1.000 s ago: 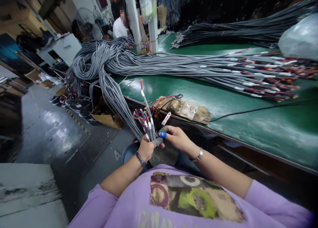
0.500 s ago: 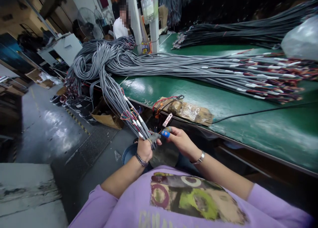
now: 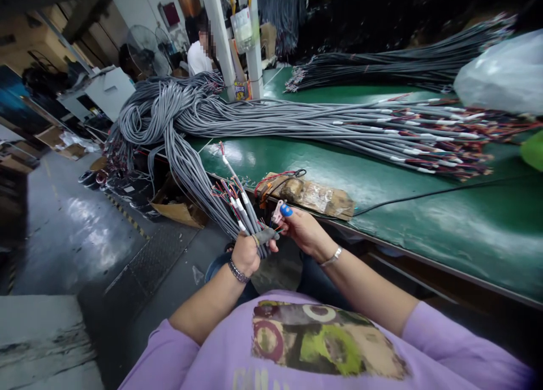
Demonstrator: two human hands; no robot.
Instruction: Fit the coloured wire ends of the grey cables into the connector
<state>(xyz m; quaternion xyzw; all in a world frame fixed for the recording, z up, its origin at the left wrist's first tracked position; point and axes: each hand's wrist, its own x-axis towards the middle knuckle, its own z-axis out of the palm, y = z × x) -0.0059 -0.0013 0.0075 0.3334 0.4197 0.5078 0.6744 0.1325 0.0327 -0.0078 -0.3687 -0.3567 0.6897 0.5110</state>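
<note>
My left hand [image 3: 250, 251] is wrapped round a bundle of grey cables [image 3: 193, 178], a dark cover over its thumb. White-sleeved cable ends with thin coloured wires stick up above that fist. Just to its right, at the table edge, my right hand [image 3: 303, 228] has its fingers closed at a small pale pink tool [image 3: 278, 211]; a blue cover is on its thumb. Fine wires from the bundle reach toward the right fingertips, and whether they are pinched there cannot be made out.
On the green table [image 3: 407, 214] lie a long spread of grey cables [image 3: 288, 118], black cables [image 3: 373, 67], a taped cardboard piece [image 3: 324, 196] and a plastic bag [image 3: 504, 76]. An open carton [image 3: 178, 209] stands on the floor. Behind the table is a person [image 3: 198, 56].
My right hand has risen slightly, and its fingers are now at the pink tool, which stood apart from them before. Cable ends above my left hand have spread, one pointing further up.
</note>
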